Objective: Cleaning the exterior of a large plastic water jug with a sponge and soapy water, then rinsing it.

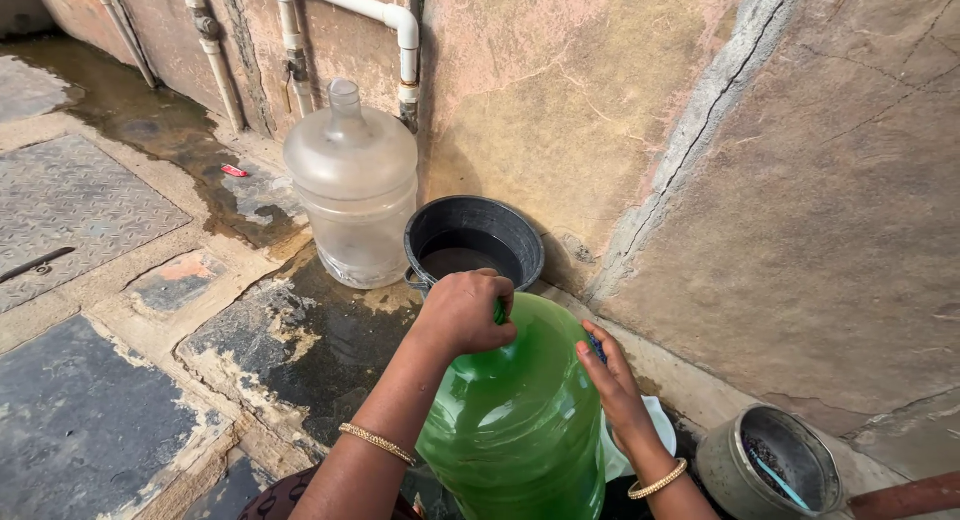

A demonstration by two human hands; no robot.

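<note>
A large green translucent water jug [515, 410] lies tilted in front of me, its neck pointing toward a black bucket [474, 225] that holds a little murky water. My left hand [462, 313] is closed around the jug's neck, hiding the mouth. My right hand [607, 375] rests flat against the jug's right shoulder, with a small blue thing between its fingertips and the jug. Both wrists wear gold bangles.
A clear empty water jug [352, 185] stands upright by the wall, left of the bucket. White pipes [400, 35] run down the stained wall. A small grey pot [772, 462] with a blue stick sits at lower right. The ground is wet, with metal cover plates [70, 205] at left.
</note>
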